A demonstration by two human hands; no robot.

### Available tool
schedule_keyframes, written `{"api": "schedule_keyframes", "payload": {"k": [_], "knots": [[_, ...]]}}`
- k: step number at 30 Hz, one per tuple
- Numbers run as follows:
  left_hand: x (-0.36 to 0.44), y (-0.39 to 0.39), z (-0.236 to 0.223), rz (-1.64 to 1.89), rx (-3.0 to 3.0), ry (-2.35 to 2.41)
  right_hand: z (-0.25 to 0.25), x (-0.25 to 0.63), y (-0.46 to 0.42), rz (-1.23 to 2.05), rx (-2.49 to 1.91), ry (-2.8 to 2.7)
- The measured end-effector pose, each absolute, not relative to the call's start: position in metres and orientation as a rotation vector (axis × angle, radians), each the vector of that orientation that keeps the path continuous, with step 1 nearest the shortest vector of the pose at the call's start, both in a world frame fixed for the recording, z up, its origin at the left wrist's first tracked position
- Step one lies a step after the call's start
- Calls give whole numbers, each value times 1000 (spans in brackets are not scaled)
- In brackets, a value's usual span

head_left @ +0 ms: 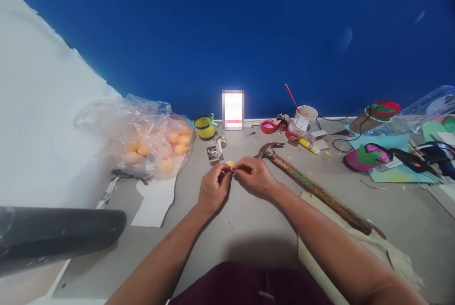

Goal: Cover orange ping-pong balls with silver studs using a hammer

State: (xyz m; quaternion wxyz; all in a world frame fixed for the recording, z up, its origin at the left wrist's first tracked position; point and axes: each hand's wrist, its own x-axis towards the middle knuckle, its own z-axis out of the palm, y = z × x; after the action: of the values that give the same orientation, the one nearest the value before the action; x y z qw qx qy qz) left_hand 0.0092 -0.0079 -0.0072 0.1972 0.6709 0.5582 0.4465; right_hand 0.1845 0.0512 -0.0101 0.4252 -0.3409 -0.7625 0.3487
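Note:
My left hand (214,185) and my right hand (256,175) meet over the middle of the grey table. Between their fingertips is a small orange-yellow rounded piece (230,164), partly hidden by the fingers. Both hands pinch it, thumbs against index fingers. Just beyond my left hand stand a small open box of shiny metal bits (212,154) and a silvery round item (222,141). A claw hammer (302,179) with a worn wooden handle lies slantwise to the right of my right hand.
A clear plastic bag of orange balls (152,141) sits at left, near white paper (154,203). Along the blue wall are a yellow cup (204,127), a white cup (306,113) and a yellow tube (309,146). Cloth (320,257) lies under the hammer's handle. A dark bar (60,236) juts in from the left.

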Motion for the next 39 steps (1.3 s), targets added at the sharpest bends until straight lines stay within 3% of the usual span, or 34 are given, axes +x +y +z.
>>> {"api": "schedule_keyframes", "payload": {"k": [12, 19, 25, 39], "knots": [[17, 1, -16, 772, 2032, 1965, 0, 189, 63, 1453, -1082, -1338], [13, 3, -8, 1228, 1453, 1415, -1, 194, 67, 1594, -1039, -1149], [10, 3, 4, 1171, 629, 879, 0, 197, 70, 1650, -991, -1118], [4, 6, 3, 1102, 404, 681, 3, 198, 70, 1682, -970, -1107]]}}
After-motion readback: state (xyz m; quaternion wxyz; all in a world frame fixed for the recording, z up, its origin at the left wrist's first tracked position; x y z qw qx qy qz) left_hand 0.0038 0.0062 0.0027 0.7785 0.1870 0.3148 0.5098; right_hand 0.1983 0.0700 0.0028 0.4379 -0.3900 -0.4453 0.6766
